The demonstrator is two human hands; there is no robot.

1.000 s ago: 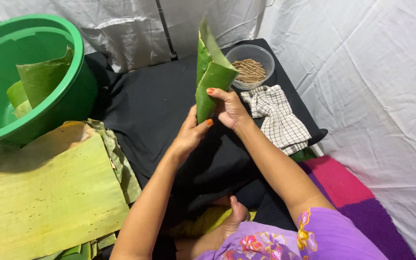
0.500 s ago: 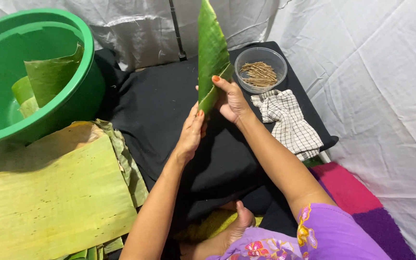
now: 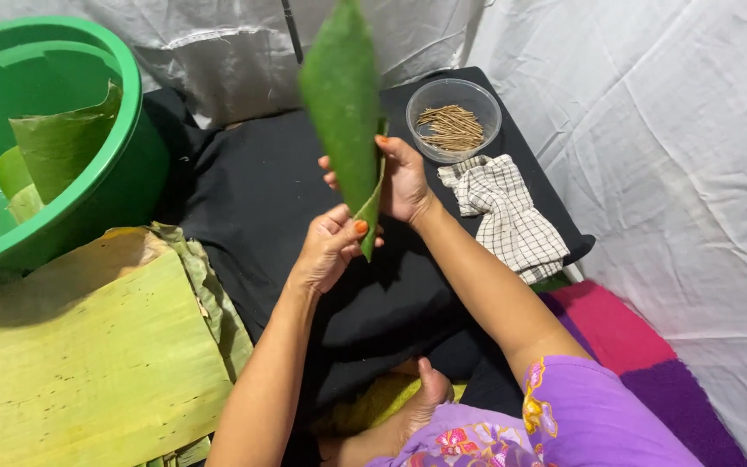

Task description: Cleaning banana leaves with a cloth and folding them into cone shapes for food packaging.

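hands (image 3: 365, 207) pinch tapered matte leaf (image 3: 343, 104)

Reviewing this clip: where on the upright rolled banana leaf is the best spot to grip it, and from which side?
Probably at its narrow lower end, from the sides. The banana leaf stands upright and tapers downward to a point, so the bottom is the slimmest part to pinch. The left hand and right hand hold it there, one on each side, with the broad top free.

A basin (image 3: 123, 173) stands at the far left with leaf pieces (image 3: 58, 143) in it. Before it lies a stack of big leaves (image 3: 88, 363). A cloth (image 3: 252, 199) spreads across the middle. At its far right sits a bowl (image 3: 421, 99) holding what may be thin sticks (image 3: 451, 128), a towel (image 3: 507, 216) just before it.
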